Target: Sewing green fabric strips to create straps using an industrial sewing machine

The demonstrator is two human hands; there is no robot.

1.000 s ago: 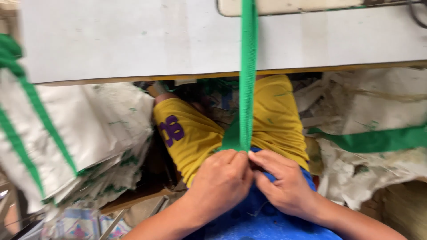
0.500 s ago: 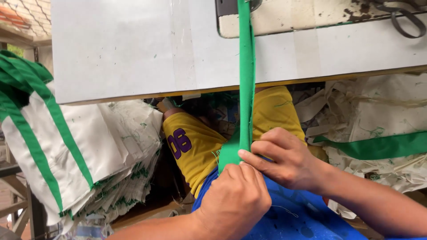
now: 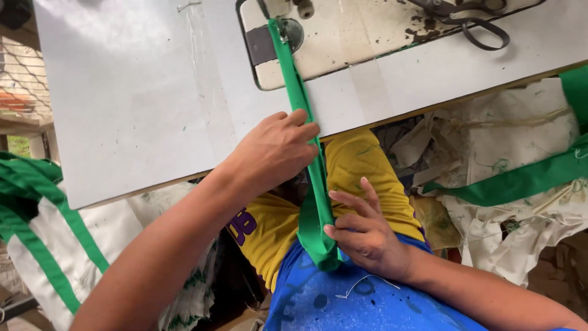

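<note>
At table's edge, left hand [image 3: 275, 150] presses green strap [image 3: 306, 122] flat; right hand [image 3: 367, 236] pinches its folded end; slack could skew it under the sewing machine's foot [image 3: 288, 27].

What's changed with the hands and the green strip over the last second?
The left hand has moved up from the lap to the table edge, pressing the green strip. The right hand stays low, holding the strip's folded end. The strip still runs up to the sewing machine.
</note>
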